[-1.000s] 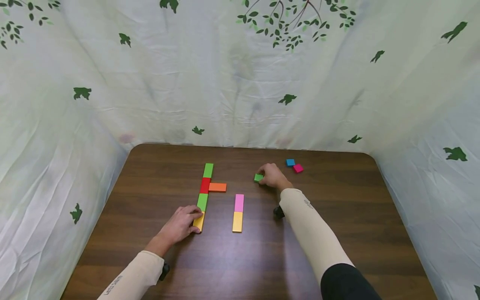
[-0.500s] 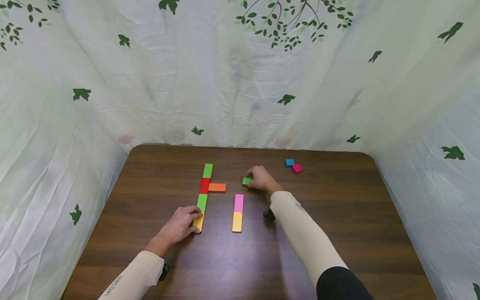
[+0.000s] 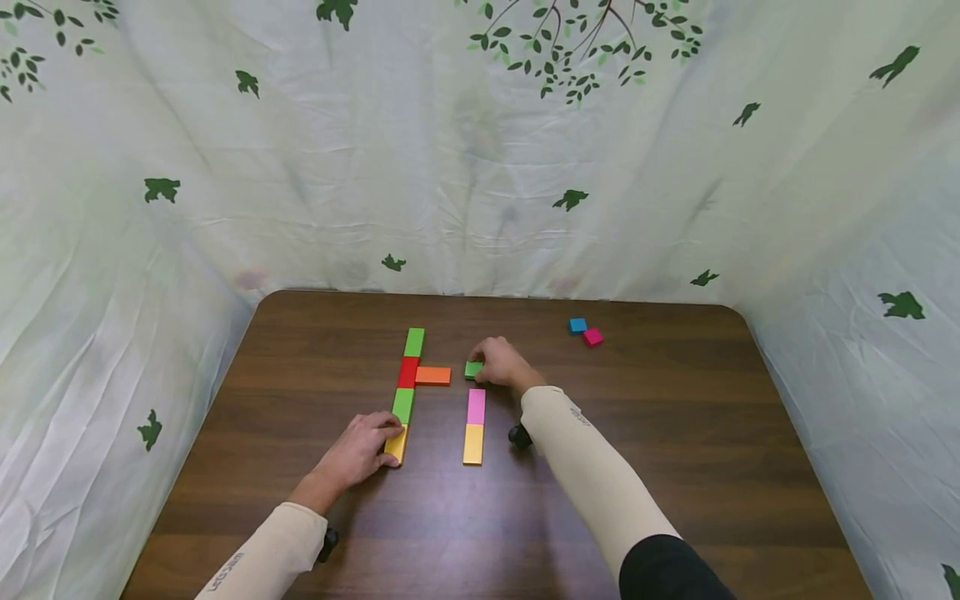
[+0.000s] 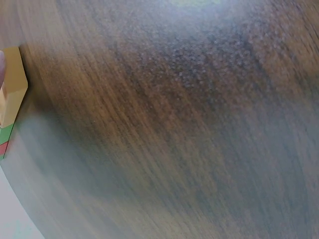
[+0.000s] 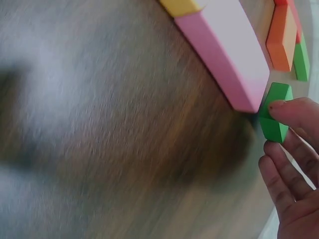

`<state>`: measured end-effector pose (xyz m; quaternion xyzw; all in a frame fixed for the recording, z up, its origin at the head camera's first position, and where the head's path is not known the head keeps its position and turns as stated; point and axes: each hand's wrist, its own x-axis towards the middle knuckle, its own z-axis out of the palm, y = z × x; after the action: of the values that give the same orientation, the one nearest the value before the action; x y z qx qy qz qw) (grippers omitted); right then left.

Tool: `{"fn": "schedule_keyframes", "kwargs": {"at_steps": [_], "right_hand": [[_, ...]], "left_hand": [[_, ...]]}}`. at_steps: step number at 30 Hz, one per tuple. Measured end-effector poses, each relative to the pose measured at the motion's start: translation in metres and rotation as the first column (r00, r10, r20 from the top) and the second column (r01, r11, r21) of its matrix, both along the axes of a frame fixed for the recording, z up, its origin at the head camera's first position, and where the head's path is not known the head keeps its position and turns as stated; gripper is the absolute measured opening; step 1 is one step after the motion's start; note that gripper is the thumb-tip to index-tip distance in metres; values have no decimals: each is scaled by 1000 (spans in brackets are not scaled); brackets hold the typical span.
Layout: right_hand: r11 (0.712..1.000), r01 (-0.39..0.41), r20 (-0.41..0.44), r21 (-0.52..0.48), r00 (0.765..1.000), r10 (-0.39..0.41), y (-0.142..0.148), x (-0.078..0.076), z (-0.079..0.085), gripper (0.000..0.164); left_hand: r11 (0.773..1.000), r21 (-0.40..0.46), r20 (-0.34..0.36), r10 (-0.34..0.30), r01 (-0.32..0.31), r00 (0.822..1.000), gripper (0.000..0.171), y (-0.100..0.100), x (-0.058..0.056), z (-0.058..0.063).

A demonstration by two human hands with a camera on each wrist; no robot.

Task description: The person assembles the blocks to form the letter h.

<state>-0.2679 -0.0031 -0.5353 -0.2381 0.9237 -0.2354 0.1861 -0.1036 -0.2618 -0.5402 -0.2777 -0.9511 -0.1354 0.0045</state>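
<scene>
My left hand [image 3: 358, 451] holds a yellow block [image 3: 397, 445] between thumb and fingers, at the near end of a column. Beyond it the column runs on through a green block [image 3: 402, 406], a red block [image 3: 407, 372] and another green block [image 3: 415, 342]. An orange block [image 3: 433, 377] sticks out rightward from the red one. Between thumb and fingers, my right hand [image 3: 506, 365] pinches a small green block [image 5: 275, 124]. That block sits just beyond a pink block [image 3: 476, 407], which lies end to end with a second yellow block [image 3: 473, 445].
A blue block [image 3: 577, 326] and a magenta block [image 3: 593, 337] lie touching at the back right of the brown table [image 3: 675, 417]. A pale curtain [image 3: 465, 167] with leaf patterns hangs behind the table and along its sides.
My right hand has carried the small green block leftward and slightly nearer, from near the blue and magenta blocks to beyond the pink one. My left hand has stayed in place.
</scene>
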Motion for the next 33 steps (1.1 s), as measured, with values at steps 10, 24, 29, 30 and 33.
{"fn": "schedule_keyframes", "kwargs": {"at_steps": [10, 24, 29, 30, 33], "right_hand": [[1000, -24, 13, -7, 1000, 24, -15, 6, 0, 27], [1000, -5, 31, 1, 1000, 5, -23, 10, -1, 29], [1000, 4, 35, -1, 999, -4, -25, 11, -1, 30], [1000, 7, 38, -2, 999, -7, -25, 12, -1, 30], [1000, 16, 48, -9, 999, -16, -26, 12, 0, 30]], "left_hand": [[1000, -25, 42, 19, -18, 999, 51, 1, 0, 2], [999, -23, 58, 29, -28, 998, 51, 1, 1, 3], [1000, -17, 40, 19, -18, 999, 51, 0, 1, 2], [1000, -14, 37, 17, -16, 999, 50, 0, 1, 2], [1000, -9, 26, 11, -11, 1000, 50, -1, 0, 1]]}}
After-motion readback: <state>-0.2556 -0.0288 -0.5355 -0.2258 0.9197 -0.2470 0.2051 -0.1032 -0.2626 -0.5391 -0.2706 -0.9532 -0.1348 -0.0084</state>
